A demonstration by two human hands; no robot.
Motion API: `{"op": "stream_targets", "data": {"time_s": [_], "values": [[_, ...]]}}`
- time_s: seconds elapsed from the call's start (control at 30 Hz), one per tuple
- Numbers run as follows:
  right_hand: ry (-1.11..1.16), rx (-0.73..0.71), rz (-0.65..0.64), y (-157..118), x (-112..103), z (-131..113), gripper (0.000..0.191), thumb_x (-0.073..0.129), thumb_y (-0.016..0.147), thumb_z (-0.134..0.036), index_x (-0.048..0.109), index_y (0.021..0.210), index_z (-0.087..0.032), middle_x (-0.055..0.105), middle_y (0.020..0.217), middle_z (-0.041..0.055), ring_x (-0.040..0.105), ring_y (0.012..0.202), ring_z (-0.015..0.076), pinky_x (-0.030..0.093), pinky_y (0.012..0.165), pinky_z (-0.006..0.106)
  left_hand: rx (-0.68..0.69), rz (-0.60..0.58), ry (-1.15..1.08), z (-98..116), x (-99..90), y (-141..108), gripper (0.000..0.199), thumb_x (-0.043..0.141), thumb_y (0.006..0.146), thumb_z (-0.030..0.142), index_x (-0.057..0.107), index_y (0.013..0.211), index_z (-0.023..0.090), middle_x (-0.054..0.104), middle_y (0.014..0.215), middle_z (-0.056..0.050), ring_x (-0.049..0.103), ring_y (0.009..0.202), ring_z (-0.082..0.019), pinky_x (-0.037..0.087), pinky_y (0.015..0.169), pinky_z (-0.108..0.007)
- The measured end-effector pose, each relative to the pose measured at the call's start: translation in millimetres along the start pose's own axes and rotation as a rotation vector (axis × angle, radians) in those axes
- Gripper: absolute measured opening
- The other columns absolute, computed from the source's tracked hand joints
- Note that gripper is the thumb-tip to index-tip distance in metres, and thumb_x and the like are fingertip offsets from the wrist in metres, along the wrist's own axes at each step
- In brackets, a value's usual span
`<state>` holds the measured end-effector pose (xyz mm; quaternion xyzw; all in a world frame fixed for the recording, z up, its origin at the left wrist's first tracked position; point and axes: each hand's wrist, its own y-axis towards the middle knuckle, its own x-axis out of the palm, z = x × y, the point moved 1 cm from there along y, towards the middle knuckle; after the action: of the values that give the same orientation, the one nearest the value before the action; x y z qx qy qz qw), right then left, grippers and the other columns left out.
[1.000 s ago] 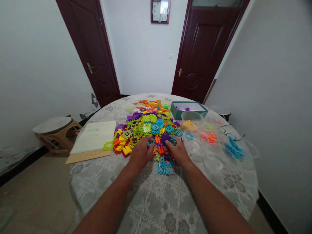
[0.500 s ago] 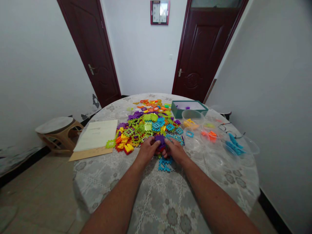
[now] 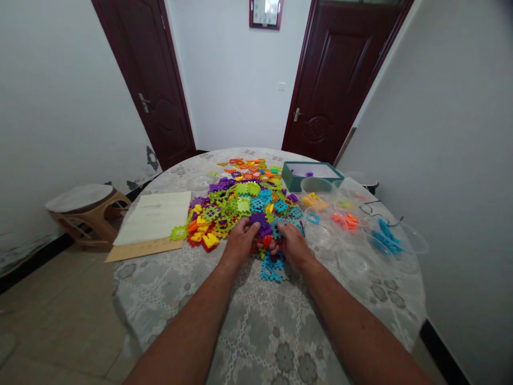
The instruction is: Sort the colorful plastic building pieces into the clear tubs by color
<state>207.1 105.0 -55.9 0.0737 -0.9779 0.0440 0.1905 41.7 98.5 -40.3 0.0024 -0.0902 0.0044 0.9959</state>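
My left hand (image 3: pixel 239 239), thumb on top, grips a flat purple interlocking block (image 3: pixel 260 221) with notched edges. Facing it, my right hand (image 3: pixel 294 245) is closed on a blue interlocking block (image 3: pixel 276 230) close beside the purple one; whether the two are joined I cannot tell. A red-orange piece (image 3: pixel 267 240) shows at the right fingertips, partly hidden. Just below the hands, blue notched pieces (image 3: pixel 271 271) lie on the patterned tablecloth. Beyond the hands spreads a heap of green, purple, blue, yellow and orange blocks (image 3: pixel 228 206).
Several clear plastic tubs (image 3: pixel 318 188) stand to the right, some holding yellow, orange or blue pieces. Behind them is a green-sided box (image 3: pixel 292 183) with purple bits inside. An open notebook (image 3: pixel 156 216) lies left. Glasses (image 3: pixel 372 209) rest at the right.
The purple block is turned and shifted slightly left with my left hand. My right hand has moved a little right, and a blue block now shows under its thumb. The view tilts slightly down.
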Motion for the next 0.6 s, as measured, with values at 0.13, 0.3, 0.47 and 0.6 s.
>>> {"op": "stream_targets", "data": {"time_s": [0.13,0.3,0.47,0.6], "values": [[-0.028,0.005,-0.006,1.5,-1.0,5.6,0.040,0.074,0.086,-0.056,0.057,0.100,-0.022,0.069,0.069,-0.0012,0.065,0.051,0.0154,0.055,0.041,0.025,-0.014,0.011,0.010,-0.3,1.2,-1.0,0.038,0.074,0.086,0.051,0.064,0.105,0.019,0.073,0.084,-0.005,0.070,0.067,-0.017,0.061,0.055,-0.029],[-0.068,-0.013,-0.016,2.7,-3.4,9.8,0.040,0.072,0.088,-0.058,0.060,0.097,-0.021,0.073,0.075,0.0021,0.066,0.052,0.0151,0.056,0.043,0.026,-0.034,-0.035,0.051,-2.4,1.8,-0.2,0.036,0.072,0.088,0.049,0.065,0.106,0.019,0.074,0.086,-0.005,0.069,0.064,-0.016,0.060,0.054,-0.028],[-0.083,-0.012,-0.029,2.2,-4.3,10.6,0.040,0.072,0.089,-0.059,0.061,0.097,-0.021,0.070,0.072,0.0011,0.065,0.053,0.0160,0.056,0.043,0.026,-0.039,-0.041,0.040,-4.5,2.4,0.6,0.035,0.071,0.088,0.050,0.064,0.104,0.019,0.073,0.086,-0.005,0.069,0.064,-0.016,0.060,0.054,-0.028],[-0.090,-0.007,-0.031,2.8,-5.1,12.4,0.040,0.071,0.090,-0.059,0.061,0.097,-0.021,0.070,0.072,0.0009,0.065,0.053,0.0158,0.056,0.043,0.026,-0.045,-0.038,0.062,-4.0,2.4,0.5,0.035,0.071,0.088,0.050,0.065,0.105,0.019,0.073,0.085,-0.005,0.068,0.063,-0.015,0.060,0.054,-0.028]]}}
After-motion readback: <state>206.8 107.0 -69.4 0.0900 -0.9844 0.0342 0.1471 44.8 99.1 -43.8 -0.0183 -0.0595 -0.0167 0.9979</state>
